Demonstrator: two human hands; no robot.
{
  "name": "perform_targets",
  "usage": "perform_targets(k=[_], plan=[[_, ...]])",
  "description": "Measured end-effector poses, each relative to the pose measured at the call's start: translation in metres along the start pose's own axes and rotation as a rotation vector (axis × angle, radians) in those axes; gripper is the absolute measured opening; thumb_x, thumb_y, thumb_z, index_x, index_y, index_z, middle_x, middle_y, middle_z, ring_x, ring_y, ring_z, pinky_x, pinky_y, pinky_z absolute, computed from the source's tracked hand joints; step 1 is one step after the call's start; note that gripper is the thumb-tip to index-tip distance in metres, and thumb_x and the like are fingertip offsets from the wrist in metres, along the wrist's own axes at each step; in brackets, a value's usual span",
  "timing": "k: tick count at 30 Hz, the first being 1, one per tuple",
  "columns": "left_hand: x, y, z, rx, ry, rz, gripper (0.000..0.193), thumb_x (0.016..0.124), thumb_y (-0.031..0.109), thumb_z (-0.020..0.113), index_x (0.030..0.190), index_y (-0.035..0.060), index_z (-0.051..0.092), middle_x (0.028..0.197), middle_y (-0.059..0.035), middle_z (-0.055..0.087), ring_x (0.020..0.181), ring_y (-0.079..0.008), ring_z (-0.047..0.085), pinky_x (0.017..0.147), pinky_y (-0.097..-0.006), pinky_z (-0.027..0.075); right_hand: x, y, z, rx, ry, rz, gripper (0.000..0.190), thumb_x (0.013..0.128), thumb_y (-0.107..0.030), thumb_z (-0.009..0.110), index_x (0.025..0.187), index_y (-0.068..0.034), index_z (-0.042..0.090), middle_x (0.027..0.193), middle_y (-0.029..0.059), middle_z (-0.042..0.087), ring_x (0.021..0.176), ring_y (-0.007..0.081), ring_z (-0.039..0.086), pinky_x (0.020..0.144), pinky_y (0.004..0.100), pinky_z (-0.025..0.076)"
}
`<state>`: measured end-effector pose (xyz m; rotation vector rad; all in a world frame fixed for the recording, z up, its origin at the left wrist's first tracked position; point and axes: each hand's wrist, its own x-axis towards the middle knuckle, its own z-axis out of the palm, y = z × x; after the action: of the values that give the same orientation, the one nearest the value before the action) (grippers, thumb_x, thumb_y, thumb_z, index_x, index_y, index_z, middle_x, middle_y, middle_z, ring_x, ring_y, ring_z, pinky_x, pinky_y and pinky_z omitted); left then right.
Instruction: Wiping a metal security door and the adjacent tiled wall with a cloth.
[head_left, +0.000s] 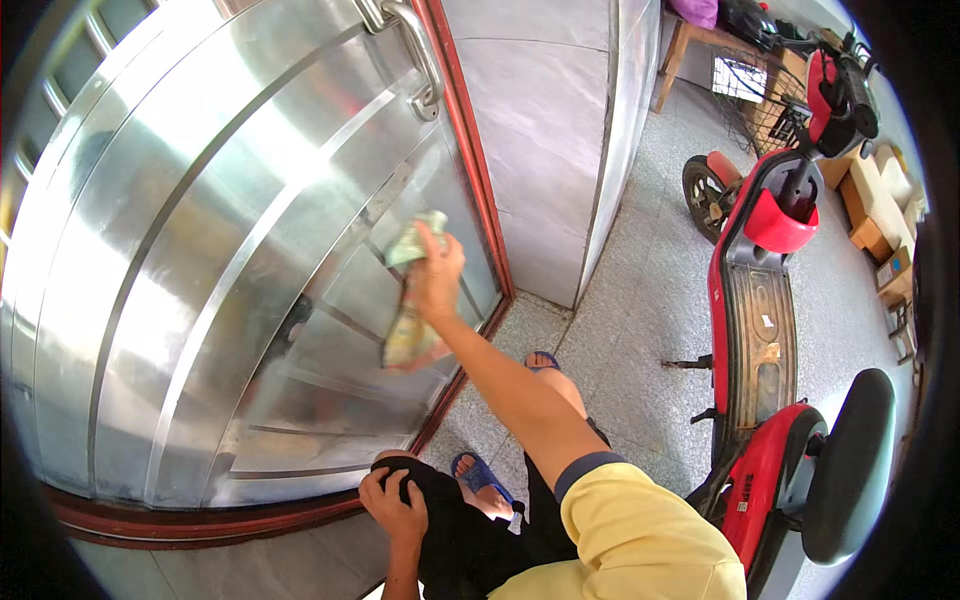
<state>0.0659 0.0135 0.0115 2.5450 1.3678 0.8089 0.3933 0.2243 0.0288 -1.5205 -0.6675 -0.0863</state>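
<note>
My right hand (441, 281) presses a patterned cloth (409, 330) against a shiny metal door (300, 202). Part of the cloth bunches above my fingers, and the rest hangs below the palm, slightly blurred. On my knee, over black shorts (442, 525), rests my left hand (394, 502) with its fingers spread and nothing in it. A curved metal door handle (420, 56) sits above the cloth, close to the red door frame (480, 172).
A red electric scooter (750, 315) stands on the speckled floor (637, 300) to my right. Tiled wall (536, 150) juts out beside the door. Cardboard boxes (896, 270) line the far right, and a wooden table (675, 56) is at the back.
</note>
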Motion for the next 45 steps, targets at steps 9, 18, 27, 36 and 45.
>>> perform_targets(k=[9, 18, 27, 36, 45], plan=[[0.002, -0.012, -0.005, 0.011, 0.006, 0.039, 0.025, 0.079, 0.008, 0.071, 0.104, 0.0075, 0.071, 0.116, -0.0178, 0.058, 0.113, -0.0397, 0.053, 0.100, -0.0527, 0.040, 0.029, -0.139, -0.002, 0.317, -0.114, -0.189, 0.062, 0.087, -0.001, 0.060, 0.146, -0.022, 0.056, 0.139, 0.0265, 0.046, 0.127, 0.0473, 0.051, 0.108, 0.0503, 0.045], [0.000, -0.014, -0.001, -0.006, 0.002, 0.004, 0.023, 0.081, 0.006, 0.071, 0.104, 0.0048, 0.072, 0.116, -0.0189, 0.057, 0.116, -0.0400, 0.052, 0.102, -0.0532, 0.040, 0.053, 0.023, -0.002, 0.133, 0.143, 0.046, 0.063, 0.094, 0.007, 0.051, 0.150, -0.021, 0.054, 0.135, 0.0253, 0.049, 0.126, 0.0447, 0.052, 0.111, 0.0467, 0.042], [0.004, -0.010, -0.005, 0.012, -0.001, 0.014, 0.024, 0.079, 0.008, 0.071, 0.103, 0.0076, 0.072, 0.116, -0.0169, 0.059, 0.114, -0.0391, 0.053, 0.101, -0.0531, 0.040, 0.065, -0.087, -0.001, 0.297, 0.013, -0.139, 0.054, 0.093, 0.002, 0.057, 0.144, -0.018, 0.058, 0.138, 0.0270, 0.049, 0.123, 0.0442, 0.054, 0.106, 0.0454, 0.045], [0.008, 0.001, 0.004, -0.046, -0.037, 0.031, 0.024, 0.082, 0.004, 0.071, 0.105, 0.0043, 0.071, 0.117, -0.0194, 0.057, 0.116, -0.0396, 0.052, 0.102, -0.0532, 0.039, 0.042, 0.120, -0.022, -0.063, -0.100, 0.371, 0.060, 0.100, -0.016, 0.057, 0.158, -0.024, 0.042, 0.143, 0.0256, 0.049, 0.128, 0.0447, 0.056, 0.109, 0.0474, 0.046], [0.004, -0.012, -0.005, 0.014, -0.017, 0.006, 0.023, 0.081, 0.003, 0.071, 0.105, 0.0044, 0.071, 0.116, -0.0193, 0.057, 0.114, -0.0393, 0.053, 0.101, -0.0528, 0.039, 0.074, -0.057, -0.010, 0.348, 0.059, -0.257, 0.058, 0.093, 0.001, 0.062, 0.149, -0.006, 0.052, 0.148, 0.0263, 0.051, 0.133, 0.0414, 0.052, 0.116, 0.0464, 0.038]])
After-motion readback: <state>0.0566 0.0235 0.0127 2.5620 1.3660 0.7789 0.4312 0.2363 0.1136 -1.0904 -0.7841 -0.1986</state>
